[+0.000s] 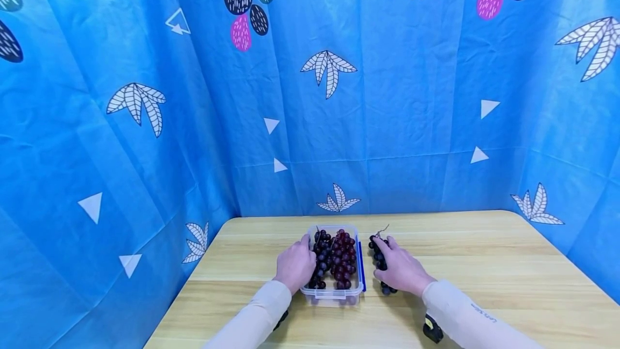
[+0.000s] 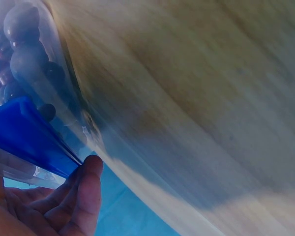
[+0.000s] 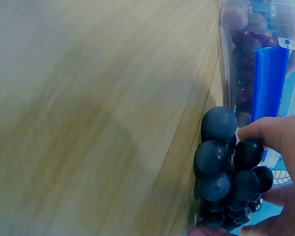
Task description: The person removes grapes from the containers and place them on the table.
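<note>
A clear plastic container (image 1: 334, 294) stands on the table, holding a dark bunch of grapes (image 1: 322, 265) on its left and a redder bunch (image 1: 344, 256) on its right. My left hand (image 1: 294, 264) grips the container's left side; in the left wrist view its fingers (image 2: 91, 184) lie at a blue latch flap (image 2: 27, 135). To the right of the container, my right hand (image 1: 403, 270) holds another bunch of black grapes (image 3: 215, 157) from above, low at the tabletop. Its bare stem (image 1: 382, 230) points toward the back. The left thumb is hidden in the left wrist view.
The wooden table (image 1: 484, 263) extends to both sides of the container. Blue patterned curtains (image 1: 387, 112) hang behind the table and along its sides. A second blue latch flap (image 3: 269, 83) hangs from the container's right side, close beside the right hand's grapes.
</note>
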`<state>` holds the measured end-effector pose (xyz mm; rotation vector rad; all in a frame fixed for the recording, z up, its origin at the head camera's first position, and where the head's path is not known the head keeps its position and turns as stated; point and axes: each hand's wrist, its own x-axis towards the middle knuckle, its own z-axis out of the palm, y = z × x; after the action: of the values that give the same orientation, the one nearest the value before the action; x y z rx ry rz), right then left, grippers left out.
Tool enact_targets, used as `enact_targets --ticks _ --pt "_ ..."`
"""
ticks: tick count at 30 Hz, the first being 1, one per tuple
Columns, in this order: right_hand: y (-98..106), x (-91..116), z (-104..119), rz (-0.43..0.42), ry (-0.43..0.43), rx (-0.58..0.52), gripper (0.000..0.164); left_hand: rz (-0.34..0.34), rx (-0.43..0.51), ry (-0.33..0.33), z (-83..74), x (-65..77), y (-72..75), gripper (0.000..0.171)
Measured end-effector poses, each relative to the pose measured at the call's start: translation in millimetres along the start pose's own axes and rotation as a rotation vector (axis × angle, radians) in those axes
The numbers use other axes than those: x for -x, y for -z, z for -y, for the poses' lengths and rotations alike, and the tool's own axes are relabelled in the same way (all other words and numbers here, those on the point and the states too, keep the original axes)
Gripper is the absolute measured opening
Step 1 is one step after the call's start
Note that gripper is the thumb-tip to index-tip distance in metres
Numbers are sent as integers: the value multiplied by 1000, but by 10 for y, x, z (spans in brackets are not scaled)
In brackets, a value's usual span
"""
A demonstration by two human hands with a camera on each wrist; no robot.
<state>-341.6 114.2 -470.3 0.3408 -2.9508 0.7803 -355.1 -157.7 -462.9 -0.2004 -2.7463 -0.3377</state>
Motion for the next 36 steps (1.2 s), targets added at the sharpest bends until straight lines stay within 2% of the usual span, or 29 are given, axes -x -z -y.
enact_targets --ticks 16,20,28,32,36 --pt "72 15 24 -39 30 75 80 7 4 10 -8 -6 12 49" --pt "132 23 57 -71 72 131 75 10 6 17 -5 -8 7 50" --pt "311 -31 228 -137 209 230 64 9 6 14 -14 -13 17 50" --pt "383 -94 357 -119 247 237 59 7 8 13 -15 -11 19 50" --pt "398 -164 469 -58 276 211 57 11 17 11 -13 9 4 50"
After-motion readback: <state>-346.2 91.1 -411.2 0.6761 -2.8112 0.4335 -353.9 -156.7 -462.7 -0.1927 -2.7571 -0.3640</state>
